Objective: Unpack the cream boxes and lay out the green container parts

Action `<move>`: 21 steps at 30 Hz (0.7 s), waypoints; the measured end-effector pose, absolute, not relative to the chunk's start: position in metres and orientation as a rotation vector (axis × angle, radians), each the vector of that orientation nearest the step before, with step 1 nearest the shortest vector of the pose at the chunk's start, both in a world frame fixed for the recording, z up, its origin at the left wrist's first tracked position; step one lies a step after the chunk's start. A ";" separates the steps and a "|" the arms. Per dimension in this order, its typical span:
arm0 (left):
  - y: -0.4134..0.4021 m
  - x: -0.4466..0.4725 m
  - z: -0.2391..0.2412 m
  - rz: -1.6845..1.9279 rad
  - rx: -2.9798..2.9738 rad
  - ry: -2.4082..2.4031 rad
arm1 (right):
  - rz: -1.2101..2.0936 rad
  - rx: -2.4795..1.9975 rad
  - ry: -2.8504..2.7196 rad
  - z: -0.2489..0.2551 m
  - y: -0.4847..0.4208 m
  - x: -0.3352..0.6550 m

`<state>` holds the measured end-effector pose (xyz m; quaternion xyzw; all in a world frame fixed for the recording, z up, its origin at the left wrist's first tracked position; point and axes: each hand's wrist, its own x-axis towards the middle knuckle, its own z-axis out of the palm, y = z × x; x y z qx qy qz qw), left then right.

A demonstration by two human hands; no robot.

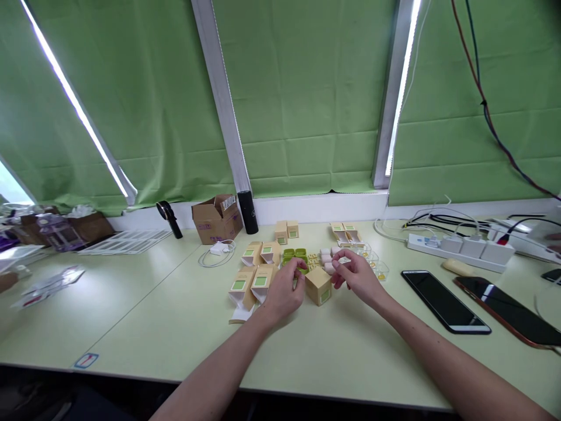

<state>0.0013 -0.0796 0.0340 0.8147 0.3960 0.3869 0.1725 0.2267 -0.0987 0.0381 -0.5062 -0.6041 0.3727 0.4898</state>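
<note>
A small tan cube box [318, 285] with a green label stands on the pale green table [175, 316] between my two hands. My left hand [283, 292] is just left of it, fingers curled round a small green piece [302, 271]. My right hand [356, 276] is just right of the box, thumb and fingers pinched together; what they hold is hidden. Behind the hands lie green trays [294, 255], small pale pink blocks [326, 257] and clear cups [372, 263]. Open tan cartons [250, 283] lie left of my left hand.
More tan cartons [287, 230] stand further back, with another pair [345, 232] to their right. At the rear are a brown cardboard box [217, 219], a black cylinder [248, 212] and a white cable [217, 252]. Two phones [445, 301] and a white power strip [460, 248] lie right.
</note>
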 end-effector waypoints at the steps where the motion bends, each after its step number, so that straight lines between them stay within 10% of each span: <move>1: -0.079 0.001 0.034 1.105 2.297 1.118 | 0.901 -1.236 -1.440 0.039 -0.099 0.227; 21: -0.082 0.001 0.034 1.111 2.327 1.200 | 0.575 -1.216 -1.711 0.036 -0.103 0.221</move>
